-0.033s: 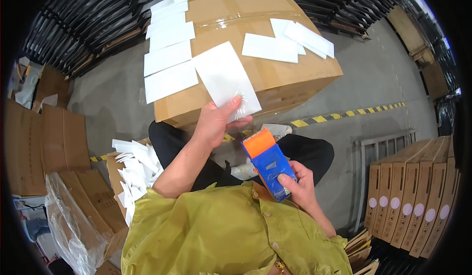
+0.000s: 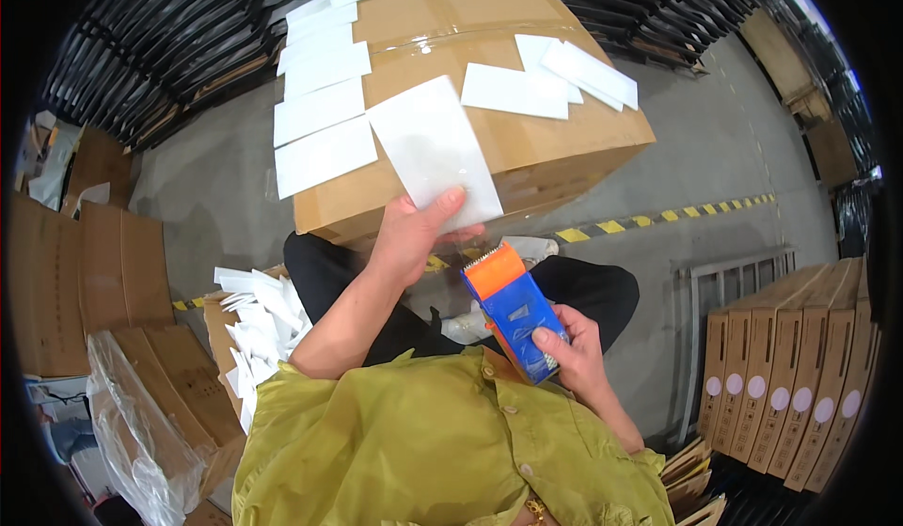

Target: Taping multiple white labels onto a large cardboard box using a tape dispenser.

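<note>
My left hand pinches the lower end of a white foam sheet, thumb on top and fingers underneath. The sheet is tilted over the near edge of a large cardboard box. In my right hand is a blue tape dispenser with an orange front and a toothed edge, pointing up and left towards the sheet but apart from it. White sheets overlap in a column along the box's left side. Several more white sheets lie loosely at its right.
An open carton of white pieces stands beside my left leg. Further left are cardboard boxes and clear plastic film. Flat brown cartons stand upright at the right, near a metal frame. Black racks line the back.
The sheet in my left hand has shifted very slightly. Creases near my thumb no longer show on its surface. The tape dispenser has hardly moved.
</note>
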Available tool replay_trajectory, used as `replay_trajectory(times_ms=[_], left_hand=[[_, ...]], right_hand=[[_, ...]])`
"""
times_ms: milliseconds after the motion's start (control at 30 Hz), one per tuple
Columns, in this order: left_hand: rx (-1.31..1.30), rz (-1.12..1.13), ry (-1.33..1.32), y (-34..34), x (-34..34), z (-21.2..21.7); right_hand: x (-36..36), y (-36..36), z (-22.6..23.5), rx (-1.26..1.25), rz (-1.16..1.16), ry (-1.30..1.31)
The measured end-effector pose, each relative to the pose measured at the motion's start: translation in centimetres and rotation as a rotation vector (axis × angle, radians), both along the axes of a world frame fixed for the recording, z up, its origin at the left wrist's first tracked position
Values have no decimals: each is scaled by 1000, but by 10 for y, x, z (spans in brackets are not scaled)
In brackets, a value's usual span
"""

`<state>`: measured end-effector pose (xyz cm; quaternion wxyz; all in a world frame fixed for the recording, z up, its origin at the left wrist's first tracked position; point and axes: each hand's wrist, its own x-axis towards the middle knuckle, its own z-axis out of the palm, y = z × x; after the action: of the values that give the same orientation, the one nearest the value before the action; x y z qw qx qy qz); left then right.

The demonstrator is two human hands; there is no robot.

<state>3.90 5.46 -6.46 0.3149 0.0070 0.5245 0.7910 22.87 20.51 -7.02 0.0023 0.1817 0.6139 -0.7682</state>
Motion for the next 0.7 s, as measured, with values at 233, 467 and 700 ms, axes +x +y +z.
replay_trajectory(times_ms=[233, 467, 700], left_hand=[[-154, -603, 1536, 11, 63, 32], [-1136, 113, 1643, -2, -93, 65], [-1697, 139, 1590, 2, -270, 40]], right_hand=[[-41, 10, -37, -184, -23, -270], [-14, 20, -67, -138, -116, -258], [-12, 25, -93, -117, -160, -322]])
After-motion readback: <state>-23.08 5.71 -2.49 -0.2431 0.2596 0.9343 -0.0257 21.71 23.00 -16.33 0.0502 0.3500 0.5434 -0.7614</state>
